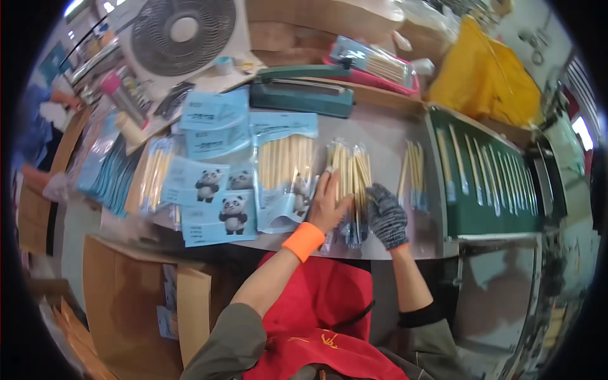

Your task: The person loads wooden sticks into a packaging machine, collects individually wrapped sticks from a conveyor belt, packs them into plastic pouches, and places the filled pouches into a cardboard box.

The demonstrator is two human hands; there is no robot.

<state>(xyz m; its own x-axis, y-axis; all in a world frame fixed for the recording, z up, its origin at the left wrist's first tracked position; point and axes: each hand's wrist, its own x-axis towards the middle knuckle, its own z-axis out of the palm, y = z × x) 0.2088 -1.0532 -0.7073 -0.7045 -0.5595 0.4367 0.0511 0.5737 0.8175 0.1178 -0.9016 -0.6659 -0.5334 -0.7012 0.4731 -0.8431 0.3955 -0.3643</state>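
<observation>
Several wrapped wooden sticks (346,171) lie in a bundle on the grey table, pointing away from me. My left hand (330,206), bare with an orange band at the wrist, rests on the left side of the bundle, fingers apart. At its right side is my right hand (386,216) in a grey knitted glove, its fingers bent against the sticks; whether it grips any is hidden. Just left of my left hand lies a clear and blue pouch (285,161) filled with sticks. Blue panda-printed pouches (218,199) overlap farther left.
A green sealer (301,98) stands behind the pouches, with a fan (183,31) back left. A green conveyor (484,177) carries spaced sticks at right. A pink basket (415,82) and yellow bag (484,76) sit behind. Another person's arm shows far left.
</observation>
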